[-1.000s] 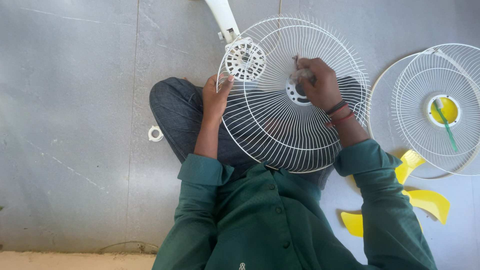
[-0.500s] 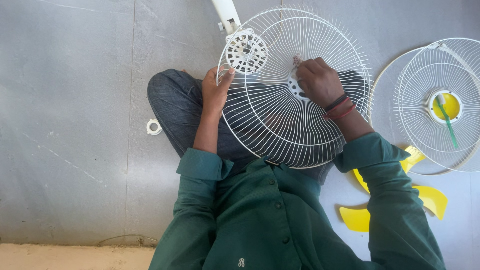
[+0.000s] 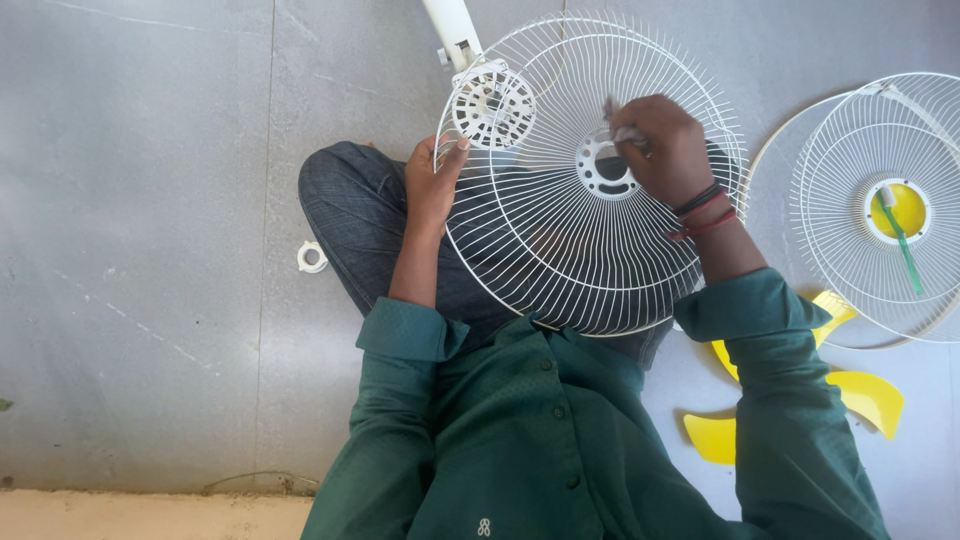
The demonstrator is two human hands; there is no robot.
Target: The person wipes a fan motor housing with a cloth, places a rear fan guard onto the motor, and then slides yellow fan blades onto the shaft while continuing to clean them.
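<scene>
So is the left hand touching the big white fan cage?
Touching. The head view shows the left hand gripping the rim of the white wire fan guard, fingers curled over its edge wires.

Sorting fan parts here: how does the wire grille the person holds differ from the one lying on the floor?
The held grille is tilted over the lap, gripped by the left hand; the floor grille lies flat, untouched. The held grille's centre is an open white ring; the floor grille's is yellow, with a green toothbrush across it. Both are round white wire.

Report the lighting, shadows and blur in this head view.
Head view: soft, even daylight, no glare; the wire fan guard casts only a faint shadow on the lap; the right hand is slightly motion-blurred, the left hand sharp; mild wide-angle bending at the edges.
</scene>
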